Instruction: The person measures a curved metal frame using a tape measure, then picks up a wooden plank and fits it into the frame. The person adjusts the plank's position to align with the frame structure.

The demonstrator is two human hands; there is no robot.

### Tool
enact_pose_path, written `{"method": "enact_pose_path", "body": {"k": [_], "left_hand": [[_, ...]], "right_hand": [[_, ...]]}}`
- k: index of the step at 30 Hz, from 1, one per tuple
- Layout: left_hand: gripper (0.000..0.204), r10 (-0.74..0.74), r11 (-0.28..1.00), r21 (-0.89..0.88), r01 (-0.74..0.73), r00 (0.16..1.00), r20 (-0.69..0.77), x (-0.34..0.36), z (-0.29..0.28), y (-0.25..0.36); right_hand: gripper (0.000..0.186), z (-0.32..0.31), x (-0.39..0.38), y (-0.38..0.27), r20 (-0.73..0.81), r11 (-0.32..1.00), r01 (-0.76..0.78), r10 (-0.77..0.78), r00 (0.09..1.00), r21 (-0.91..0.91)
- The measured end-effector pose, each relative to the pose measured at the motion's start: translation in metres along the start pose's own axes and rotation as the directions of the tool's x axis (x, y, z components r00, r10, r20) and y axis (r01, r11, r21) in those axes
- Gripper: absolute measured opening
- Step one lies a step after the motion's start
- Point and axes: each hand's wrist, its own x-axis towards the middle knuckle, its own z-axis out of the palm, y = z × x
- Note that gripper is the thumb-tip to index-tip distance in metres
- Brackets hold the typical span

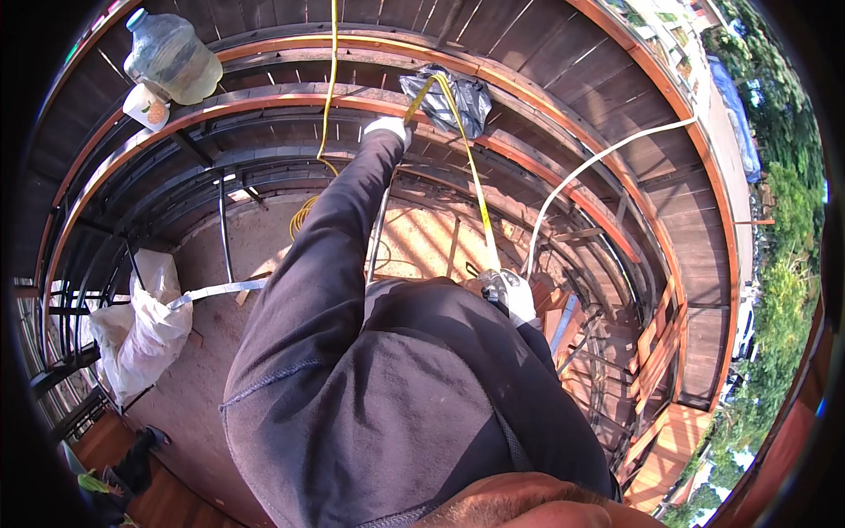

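In white gloves, both of my hands are on a tape measure. My right hand (521, 302) is closed around its case (498, 287), close in front of my body on the right. From the case the yellow tape (475, 180) runs away from me, bends over near a black plastic bag (471, 104) and comes back down to my left hand (387, 132). That hand is stretched out over the curved rails, closed at the tape's far end; its fingertips are partly hidden. The black bag lies crumpled on the rails just right of it.
Curved rails (290, 97) with timber edges ring the floor. A large clear jug (180, 66) and white cup (146, 107) stand far left. A yellow cable (331, 79) and white hose (607, 151) cross the rails. A white sack (145, 330) hangs left; another person's leg (136, 462) shows lower left.
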Motion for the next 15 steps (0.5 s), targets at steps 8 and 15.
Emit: {"method": "enact_pose_path", "body": {"k": [8, 15], "left_hand": [[0.043, 0.017, 1.000, -0.004, -0.017, 1.000, -0.013, 0.004, 0.004, -0.002], [0.044, -0.001, 0.999, 0.033, 0.002, 1.000, -0.031, 0.010, 0.010, -0.009]], "right_hand": [[0.033, 0.003, -0.004, -0.016, -0.148, 0.928, 0.080, -0.028, 0.989, 0.363], [0.021, -0.003, -0.008, -0.028, -0.165, 0.987, 0.138, -0.123, 0.979, 0.083]]}}
